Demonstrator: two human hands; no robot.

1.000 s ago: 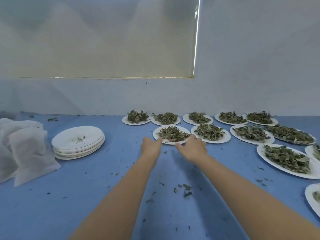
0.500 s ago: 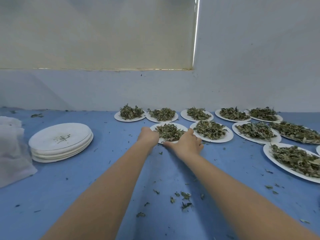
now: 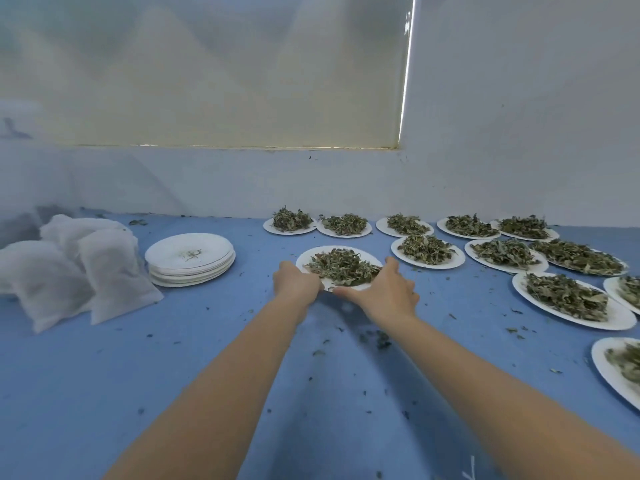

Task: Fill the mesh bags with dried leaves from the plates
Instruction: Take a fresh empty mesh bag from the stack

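The paper plate (image 3: 313, 259) heaped with dried leaves (image 3: 341, 266) sits mid-counter (image 3: 207, 341), both hands' fingers clamped on its near rim: light and floppy, so best supported at opposite edges.

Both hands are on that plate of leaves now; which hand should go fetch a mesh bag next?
Left, probably. The white mesh bags lie at the far left of the blue table, on the left hand's side. The right hand can keep the white paper plate of dried leaves.
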